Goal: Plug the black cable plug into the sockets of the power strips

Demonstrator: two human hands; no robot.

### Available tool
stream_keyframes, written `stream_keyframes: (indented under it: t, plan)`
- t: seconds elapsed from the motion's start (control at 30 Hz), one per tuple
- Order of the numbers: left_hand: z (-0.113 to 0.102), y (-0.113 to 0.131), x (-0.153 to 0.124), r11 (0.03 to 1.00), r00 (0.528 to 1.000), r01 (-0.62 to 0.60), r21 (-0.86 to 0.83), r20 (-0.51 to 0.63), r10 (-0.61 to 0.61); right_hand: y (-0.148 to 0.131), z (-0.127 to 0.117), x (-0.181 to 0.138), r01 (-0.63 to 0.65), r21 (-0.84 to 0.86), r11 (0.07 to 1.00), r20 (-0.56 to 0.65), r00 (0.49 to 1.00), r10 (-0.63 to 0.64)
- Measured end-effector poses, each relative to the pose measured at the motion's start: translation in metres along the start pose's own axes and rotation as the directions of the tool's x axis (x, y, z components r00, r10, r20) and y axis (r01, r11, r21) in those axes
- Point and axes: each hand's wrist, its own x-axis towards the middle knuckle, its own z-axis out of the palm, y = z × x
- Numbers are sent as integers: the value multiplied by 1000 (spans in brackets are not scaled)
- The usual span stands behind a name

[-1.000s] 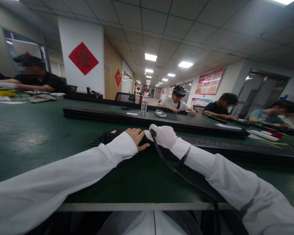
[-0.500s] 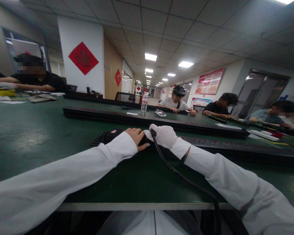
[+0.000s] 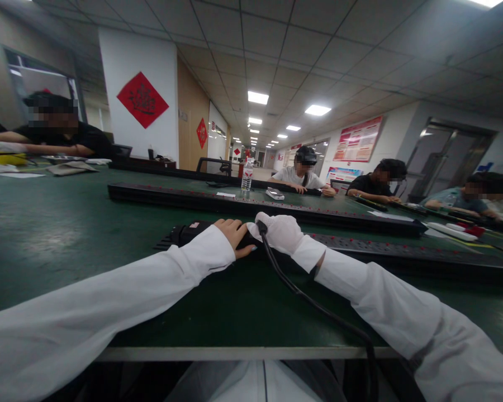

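My left hand [image 3: 235, 234], bare, lies over the left part of a long black bar [image 3: 373, 248] dotted with red spots. Its fingers curl over the top, and the thumb presses the near side. My right hand [image 3: 279, 231], in a white glove, is closed just beside it, above the bar. From that fist a thick black cable [image 3: 293, 287] comes out and runs down over the table's front edge. The corded tool it belongs to is hidden inside the glove. The bar's black left end [image 3: 188, 231] carries a small pale label.
A second long black bar [image 3: 218, 200] lies behind, with a water bottle [image 3: 246, 174] and a small white device [image 3: 275, 193] beyond it. The green table [image 3: 67, 234] ends at a pale front edge. Several people with headgear sit around it. White and red items [image 3: 456, 230] lie at right.
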Motion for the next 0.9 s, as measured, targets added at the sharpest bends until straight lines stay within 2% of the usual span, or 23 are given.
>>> stream_keyframes:
  t: [0.23,0.9]
  plan:
    - [2,-2,2,1000,1000,-7,3,6,7,1,-1,0,-2,7,1000,25,1000,2]
    - [-1,0,-1,1000,1000,14,8,3,-14,-1,2,0,-27,-17,999,2,1000,27]
